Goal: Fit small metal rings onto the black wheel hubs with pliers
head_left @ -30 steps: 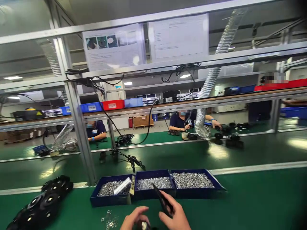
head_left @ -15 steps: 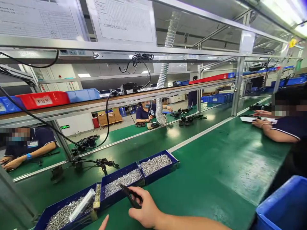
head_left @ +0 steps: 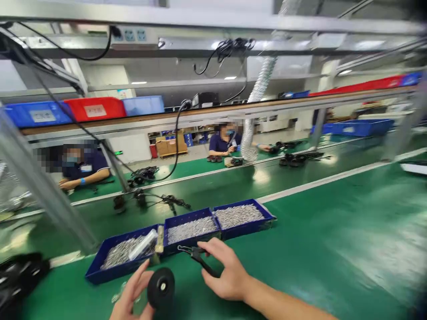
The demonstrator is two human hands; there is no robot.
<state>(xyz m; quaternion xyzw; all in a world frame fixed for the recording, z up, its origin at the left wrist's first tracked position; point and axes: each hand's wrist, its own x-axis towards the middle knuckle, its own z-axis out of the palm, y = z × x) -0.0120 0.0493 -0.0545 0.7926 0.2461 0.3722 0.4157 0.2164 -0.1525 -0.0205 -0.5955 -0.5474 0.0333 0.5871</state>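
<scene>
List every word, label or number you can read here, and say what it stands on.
No text is legible.
White label on the red bin: blurred.
White label on the blue bin: blurred.
The green wall sign: too small.
The black disc in the left hand and the pliers in the right hand: no marking visible.

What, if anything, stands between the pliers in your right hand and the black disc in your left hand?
Nothing visible does. Only bare green mat shows between the pliers in the right hand and the black disc in the left hand.
</scene>
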